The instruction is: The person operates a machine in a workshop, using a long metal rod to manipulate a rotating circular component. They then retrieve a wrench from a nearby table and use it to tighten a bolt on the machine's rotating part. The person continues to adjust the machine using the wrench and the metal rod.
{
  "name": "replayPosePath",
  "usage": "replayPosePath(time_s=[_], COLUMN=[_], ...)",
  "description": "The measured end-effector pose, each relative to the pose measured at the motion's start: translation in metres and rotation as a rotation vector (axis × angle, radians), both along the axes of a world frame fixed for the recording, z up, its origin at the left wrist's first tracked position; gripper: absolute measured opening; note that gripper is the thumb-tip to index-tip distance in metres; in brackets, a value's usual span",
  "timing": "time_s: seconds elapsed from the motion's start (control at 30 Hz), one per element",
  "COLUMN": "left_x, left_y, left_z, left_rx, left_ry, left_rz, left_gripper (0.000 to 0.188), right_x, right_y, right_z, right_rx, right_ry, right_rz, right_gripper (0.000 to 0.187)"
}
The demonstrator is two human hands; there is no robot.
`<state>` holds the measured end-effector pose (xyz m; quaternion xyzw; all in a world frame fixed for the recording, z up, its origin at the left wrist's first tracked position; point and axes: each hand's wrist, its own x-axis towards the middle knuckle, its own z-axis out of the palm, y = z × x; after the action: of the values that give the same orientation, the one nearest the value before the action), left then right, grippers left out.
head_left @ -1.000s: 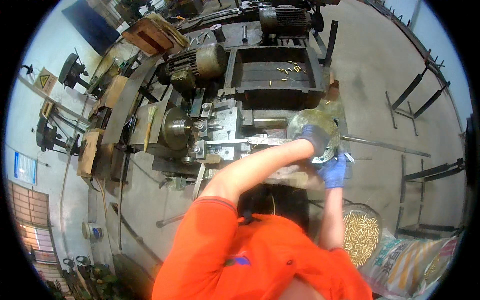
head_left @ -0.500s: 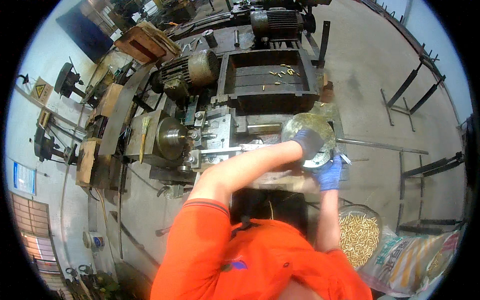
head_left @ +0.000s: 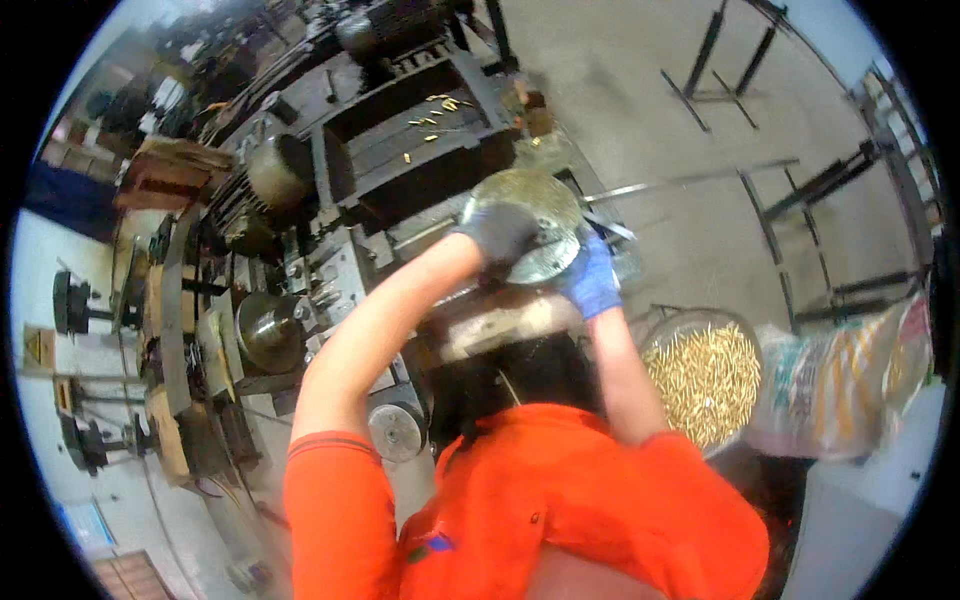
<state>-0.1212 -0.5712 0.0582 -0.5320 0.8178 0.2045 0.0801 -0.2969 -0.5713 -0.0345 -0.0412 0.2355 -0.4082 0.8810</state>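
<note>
My left hand (head_left: 505, 237), in a dark glove, lies over the near left part of a round metal plate (head_left: 528, 192) on the machine. Its fingers are blurred against the plate. My right hand (head_left: 594, 276), in a blue glove, is at the plate's right edge with its fingers curled. A pale flat strip (head_left: 618, 231) sticks out beyond those fingers; whether they hold it is unclear. Nearest to my right forearm, a round container (head_left: 757, 366) holds many small brass-coloured pieces (head_left: 702, 385).
Several brass pieces (head_left: 441, 106) lie in a dark metal tray (head_left: 365, 187) beyond the plate. A metal bar (head_left: 690, 180) reaches right. At left is a round metal chuck (head_left: 268, 332). A printed woven sack (head_left: 835, 385) lies beside the container; metal stands (head_left: 815, 195) are at right.
The whole view has turned and shifted, so the machine now appears further left and the container fuller in view. Both hands stay at the round plate.
</note>
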Motion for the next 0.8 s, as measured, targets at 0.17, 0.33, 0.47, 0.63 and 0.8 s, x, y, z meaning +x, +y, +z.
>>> replayPosePath(time_s=[0.17,0.33,0.47,0.63,0.8], left_x=[0.017,0.002,-0.028,-0.05,-0.056], left_y=[0.013,0.023,0.02,0.014,0.013], left_z=[0.037,0.027,0.027,0.033,0.037], left_rx=[-0.076,-0.102,-0.152,-0.13,-0.037], left_ry=[0.179,0.163,-0.035,-0.367,-0.382], left_rz=[0.331,0.27,0.236,0.122,0.221], left_gripper=[0.028,0.027,0.028,0.023,0.022], right_x=[-0.004,-0.007,-0.005,-0.009,-0.003], right_y=[-0.006,-0.001,0.001,-0.002,0.008], right_z=[-0.002,0.0,0.006,-0.002,0.023], right_rx=[-0.013,0.006,0.022,-0.056,-0.048], right_ry=[-0.036,0.024,0.0,0.121,0.135], right_rz=[0.032,0.044,0.066,0.072,0.052], right_gripper=[0.044,0.042,0.04,0.038,0.039])
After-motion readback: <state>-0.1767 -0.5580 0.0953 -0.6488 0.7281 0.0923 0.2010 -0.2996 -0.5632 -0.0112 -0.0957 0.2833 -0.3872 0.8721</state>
